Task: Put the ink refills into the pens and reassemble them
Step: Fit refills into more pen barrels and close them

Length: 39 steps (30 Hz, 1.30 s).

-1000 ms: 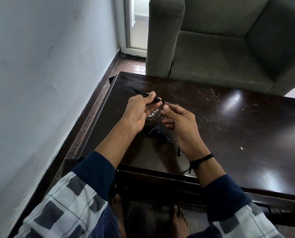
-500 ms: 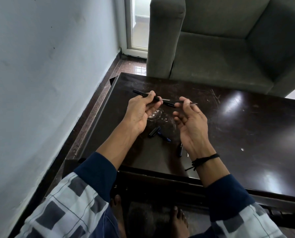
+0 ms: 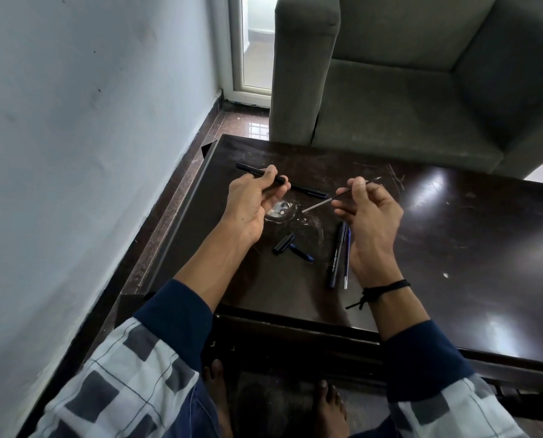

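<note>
My left hand grips a black pen barrel above the dark table, its open end pointing right. My right hand pinches a thin ink refill between thumb and fingers, slanted, its lower end pointing toward the barrel but apart from it. On the table below lie a black cap, a blue pen piece, another black pen barrel and a blue refill beside it. A further black pen part lies just beyond the held barrel.
A grey armchair stands against the table's far edge. A pale wall runs along the left, close to the table's left edge. My bare feet are under the table's near edge.
My hands have drawn apart. The right hand has carried the refill to the right, out of line with the barrel, uncovering the pen and refill on the table.
</note>
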{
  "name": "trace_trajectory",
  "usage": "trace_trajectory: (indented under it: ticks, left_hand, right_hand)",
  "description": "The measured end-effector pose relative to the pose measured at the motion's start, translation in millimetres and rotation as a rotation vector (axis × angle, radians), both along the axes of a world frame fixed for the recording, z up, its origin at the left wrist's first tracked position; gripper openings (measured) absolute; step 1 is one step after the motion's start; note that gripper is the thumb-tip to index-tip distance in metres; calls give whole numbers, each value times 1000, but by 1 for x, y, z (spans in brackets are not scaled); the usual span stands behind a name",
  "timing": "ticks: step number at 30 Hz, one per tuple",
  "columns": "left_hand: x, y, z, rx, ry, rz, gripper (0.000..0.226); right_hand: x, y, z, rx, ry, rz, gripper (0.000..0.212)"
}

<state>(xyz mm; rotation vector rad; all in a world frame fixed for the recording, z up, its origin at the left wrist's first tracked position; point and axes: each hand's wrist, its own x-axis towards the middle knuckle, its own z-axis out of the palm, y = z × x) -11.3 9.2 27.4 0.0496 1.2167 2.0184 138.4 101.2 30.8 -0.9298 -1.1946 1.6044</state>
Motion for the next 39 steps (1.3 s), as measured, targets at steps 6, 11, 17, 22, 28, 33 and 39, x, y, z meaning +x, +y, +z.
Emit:
trace_trajectory:
  ticks: [6,11,17,22,28,33,39]
  left_hand:
    - [-2,-1,1,-14,22,5,16]
    - [-1,-3,2,-32,43,-15,16]
    - [1,-4,4,-57,83,-38,10]
    - [1,-5,5,-58,91,-39,10]
    - [-3,-7,7,-55,87,-27,11]
    - [-16,-12,10,-43,86,29,10]
    - [-33,-19,10,-9,51,93,9]
  right_hand:
    - [4,6,-2,8,-143,17,17]
    - [11,13,2,-15,-263,47,15]
    - [27,34,-2,222,-760,136,19]
    - [38,48,-6,352,-1261,116,25]
    - [38,49,-13,387,-1452,221,30]
    - [35,48,-20,413,-1466,258,32]
    - [20,20,-7,699,-1266,260,18]
